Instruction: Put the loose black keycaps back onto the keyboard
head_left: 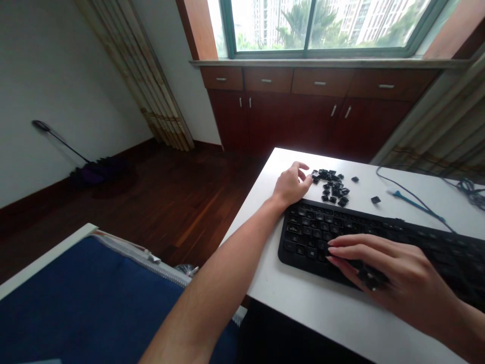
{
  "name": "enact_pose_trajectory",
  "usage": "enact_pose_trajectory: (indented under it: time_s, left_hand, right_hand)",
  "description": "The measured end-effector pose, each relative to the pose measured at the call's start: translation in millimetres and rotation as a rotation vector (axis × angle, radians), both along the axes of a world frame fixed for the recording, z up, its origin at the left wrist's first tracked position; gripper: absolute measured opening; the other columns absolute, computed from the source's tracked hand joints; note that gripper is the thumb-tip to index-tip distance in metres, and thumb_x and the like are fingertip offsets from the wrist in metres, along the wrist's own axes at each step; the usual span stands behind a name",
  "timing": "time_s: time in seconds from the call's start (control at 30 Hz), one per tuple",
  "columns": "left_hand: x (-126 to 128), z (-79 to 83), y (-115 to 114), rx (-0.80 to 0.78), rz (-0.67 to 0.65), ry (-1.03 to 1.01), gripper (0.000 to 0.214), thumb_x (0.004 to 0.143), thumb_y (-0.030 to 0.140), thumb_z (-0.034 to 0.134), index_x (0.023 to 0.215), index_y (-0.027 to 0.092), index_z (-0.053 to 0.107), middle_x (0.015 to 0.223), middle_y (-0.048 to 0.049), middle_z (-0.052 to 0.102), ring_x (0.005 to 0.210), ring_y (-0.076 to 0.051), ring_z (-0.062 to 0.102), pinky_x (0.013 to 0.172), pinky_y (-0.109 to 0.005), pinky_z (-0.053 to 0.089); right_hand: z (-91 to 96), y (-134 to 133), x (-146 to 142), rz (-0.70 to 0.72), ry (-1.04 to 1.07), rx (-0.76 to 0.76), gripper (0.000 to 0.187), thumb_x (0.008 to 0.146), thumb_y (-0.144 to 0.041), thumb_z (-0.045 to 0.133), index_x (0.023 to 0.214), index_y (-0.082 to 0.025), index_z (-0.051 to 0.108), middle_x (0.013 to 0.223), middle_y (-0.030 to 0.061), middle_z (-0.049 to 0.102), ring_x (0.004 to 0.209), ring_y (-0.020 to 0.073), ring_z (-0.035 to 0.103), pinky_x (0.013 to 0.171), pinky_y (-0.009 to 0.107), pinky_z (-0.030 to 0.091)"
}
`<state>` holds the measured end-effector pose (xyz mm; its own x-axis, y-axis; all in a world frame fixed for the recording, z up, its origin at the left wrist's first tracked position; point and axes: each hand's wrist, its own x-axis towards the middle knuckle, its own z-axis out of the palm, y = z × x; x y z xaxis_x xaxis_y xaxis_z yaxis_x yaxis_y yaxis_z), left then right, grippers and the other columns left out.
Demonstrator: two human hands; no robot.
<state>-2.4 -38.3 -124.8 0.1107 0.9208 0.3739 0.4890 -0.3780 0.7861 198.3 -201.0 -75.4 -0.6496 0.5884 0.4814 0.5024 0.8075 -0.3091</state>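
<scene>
My left hand [293, 183] rests on the white table at the left edge of a pile of loose black keycaps [333, 188]. Its fingers are loosely curled and apart, with a fingertip close to the nearest keycap; I cannot tell whether they touch. Over the black keyboard [308, 232] lies my right hand [394, 265], its thumb and fingertips brought together in a pinch just above the lower left keys. Whatever small thing is between them is too hard to make out. Dark shapes show beneath the palm. Much of the keyboard's middle is covered by this hand.
Two keycaps lie apart from the pile, one of them a single keycap [375, 199]. A blue slim tool [417, 205] and a black cable [472, 189] are at the table's right. Left of the white table [261, 275] stands a blue fabric surface [94, 298].
</scene>
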Motion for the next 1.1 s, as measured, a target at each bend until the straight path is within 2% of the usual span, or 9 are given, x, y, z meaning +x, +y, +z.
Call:
enact_pose_trajectory:
  time_s: [0.1, 0.23, 0.47, 0.57, 0.8, 0.97, 1.07, 1.1]
  left_hand:
    - [-0.4, 0.5, 0.0, -0.002, 0.000, 0.016, 0.024, 0.088, 0.030, 0.062, 0.109, 0.019, 0.060, 0.084, -0.0013, 0.071, 0.075, -0.016, 0.065, 0.070, -0.028, 0.049]
    - [-0.7, 1.0, -0.4, 0.003, -0.004, 0.025, 0.019, 0.087, 0.030, 0.061, 0.103, 0.019, 0.063, 0.084, -0.0010, 0.071, 0.075, -0.016, 0.064, 0.069, -0.028, 0.048]
    - [0.0, 1.5, -0.9, 0.027, 0.001, 0.052, 0.014, 0.085, 0.028, 0.061, 0.095, 0.019, 0.067, 0.085, -0.0018, 0.071, 0.075, -0.016, 0.064, 0.069, -0.027, 0.048]
    - [-0.1, 1.4, -0.4, 0.033, 0.002, 0.063, 0.015, 0.086, 0.027, 0.061, 0.096, 0.018, 0.068, 0.087, -0.0026, 0.071, 0.076, -0.016, 0.064, 0.071, -0.027, 0.049]
    - [-0.6, 0.7, 0.9, 0.031, 0.009, 0.076, 0.016, 0.086, 0.028, 0.061, 0.097, 0.018, 0.068, 0.088, -0.0032, 0.072, 0.078, -0.016, 0.065, 0.073, -0.027, 0.050]
    - [-0.7, -0.6, 2.0, 0.037, 0.005, 0.065, 0.016, 0.086, 0.028, 0.060, 0.097, 0.019, 0.068, 0.087, -0.0026, 0.071, 0.076, -0.016, 0.064, 0.071, -0.027, 0.049]
    - [-1.1, -0.3, 1.7, 0.032, 0.008, 0.063, 0.016, 0.086, 0.028, 0.061, 0.097, 0.019, 0.068, 0.087, -0.0023, 0.071, 0.076, -0.016, 0.064, 0.071, -0.027, 0.049]
    - [-1.2, -0.1, 1.5, 0.029, 0.008, 0.062, 0.016, 0.086, 0.028, 0.061, 0.097, 0.019, 0.068, 0.087, -0.0023, 0.071, 0.077, -0.016, 0.064, 0.071, -0.027, 0.049]
  right_hand:
    - [-3.3, -3.4, -5.6, 0.005, -0.054, -0.020, 0.020, 0.090, -0.012, 0.064, 0.107, -0.022, 0.068, 0.109, 0.0041, 0.074, 0.091, 0.0171, 0.072, 0.076, 0.028, 0.059]
    - [-10.5, -9.3, -3.5, -0.009, -0.134, -0.007, 0.027, 0.090, -0.007, 0.058, 0.112, -0.021, 0.067, 0.116, 0.0052, 0.073, 0.096, 0.0196, 0.071, 0.076, 0.032, 0.058]
    - [-12.6, -16.3, -2.9, -0.022, -0.216, 0.121, 0.032, 0.092, -0.008, 0.050, 0.118, -0.018, 0.064, 0.121, 0.0096, 0.071, 0.088, 0.0232, 0.071, 0.069, 0.037, 0.058]
    - [-11.9, -16.8, -3.8, -0.010, -0.233, 0.156, 0.031, 0.091, -0.007, 0.053, 0.118, -0.017, 0.064, 0.121, 0.0105, 0.071, 0.086, 0.0230, 0.072, 0.067, 0.036, 0.058]
    - [-8.7, -11.5, -5.0, -0.029, -0.186, -0.040, 0.030, 0.089, -0.006, 0.052, 0.112, -0.022, 0.064, 0.120, 0.0061, 0.070, 0.098, 0.0213, 0.071, 0.077, 0.034, 0.058]
    - [2.5, -8.2, -12.3, -0.071, -0.123, -0.110, 0.026, 0.090, -0.021, 0.065, 0.116, -0.023, 0.062, 0.115, 0.0046, 0.071, 0.095, 0.0187, 0.070, 0.081, 0.031, 0.056]
    - [17.3, -9.7, -16.2, -0.116, 0.055, -0.218, 0.007, 0.089, -0.024, 0.068, 0.093, -0.022, 0.063, 0.087, 0.0018, 0.069, 0.071, 0.0139, 0.064, 0.064, 0.027, 0.052]
    - [23.1, -10.3, -17.7, -0.141, 0.133, -0.277, 0.012, 0.089, -0.024, 0.068, 0.081, -0.022, 0.059, 0.075, 0.0000, 0.064, 0.061, 0.0118, 0.058, 0.055, 0.025, 0.048]
